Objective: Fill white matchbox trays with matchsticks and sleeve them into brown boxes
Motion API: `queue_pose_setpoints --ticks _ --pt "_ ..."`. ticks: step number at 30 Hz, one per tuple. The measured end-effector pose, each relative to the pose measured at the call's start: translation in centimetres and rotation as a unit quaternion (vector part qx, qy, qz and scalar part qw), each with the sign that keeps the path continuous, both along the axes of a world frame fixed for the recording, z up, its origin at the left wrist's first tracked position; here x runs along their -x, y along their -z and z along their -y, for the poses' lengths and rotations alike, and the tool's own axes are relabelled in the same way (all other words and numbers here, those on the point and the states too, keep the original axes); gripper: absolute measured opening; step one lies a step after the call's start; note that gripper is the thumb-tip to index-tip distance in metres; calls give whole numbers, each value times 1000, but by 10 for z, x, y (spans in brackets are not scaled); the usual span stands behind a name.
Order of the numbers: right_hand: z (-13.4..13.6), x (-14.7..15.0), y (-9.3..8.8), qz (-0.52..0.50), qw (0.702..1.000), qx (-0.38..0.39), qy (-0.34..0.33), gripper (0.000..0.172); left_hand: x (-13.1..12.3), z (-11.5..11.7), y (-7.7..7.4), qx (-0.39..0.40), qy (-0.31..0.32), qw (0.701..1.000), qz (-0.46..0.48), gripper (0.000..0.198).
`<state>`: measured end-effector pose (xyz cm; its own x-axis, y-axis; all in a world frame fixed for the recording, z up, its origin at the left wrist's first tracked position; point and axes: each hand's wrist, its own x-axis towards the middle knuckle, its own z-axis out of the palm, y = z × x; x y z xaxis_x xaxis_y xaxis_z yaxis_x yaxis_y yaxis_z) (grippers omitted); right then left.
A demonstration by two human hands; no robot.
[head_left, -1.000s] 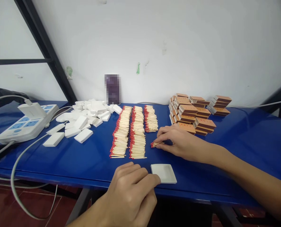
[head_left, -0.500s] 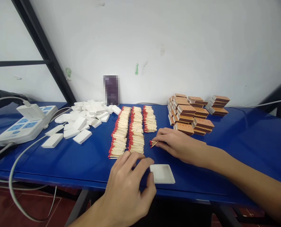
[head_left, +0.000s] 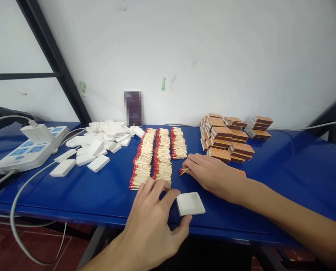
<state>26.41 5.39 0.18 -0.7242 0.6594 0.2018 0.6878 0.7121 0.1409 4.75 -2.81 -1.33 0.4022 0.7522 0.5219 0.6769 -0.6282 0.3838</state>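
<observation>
Just in front of the match rows, a white matchbox tray lies on the blue tabletop with its open side up. My left hand has it loosely between thumb and index finger, at its near edge and left corner. A few red-tipped matches poke out from under my right hand, whose fingers are closed over them; the sticks' other ends are hidden. Matches lie in a left row, a middle row and a shorter right row, red heads to the left.
A heap of white matchbox trays lies to the left. Filled-looking matchboxes are stacked at the back right, one partly behind my right wrist. A white power strip with cables sits far left. A pixelated dark object leans against the wall.
The tray has shifted slightly left and away from me and turned a little. My left thumb has moved to its near edge. My right hand has settled lower over the matches.
</observation>
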Motion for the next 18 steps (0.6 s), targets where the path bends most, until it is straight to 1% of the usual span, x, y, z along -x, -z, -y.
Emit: queue_pose_setpoints --ticks 3,10,13,18 --pt "0 -1 -1 -8 1000 12 -9 19 -1 -1 1 -4 -16 1000 4 23" --pt "-3 -5 -4 -76 989 128 -27 21 0 -2 2 -3 -24 1000 1 24" --pt "0 -4 -13 -110 979 171 -25 22 0 -2 1 0 -25 1000 1 24" --pt "12 -3 -35 -146 953 265 -9 31 -1 -3 1 0 -24 1000 2 25"
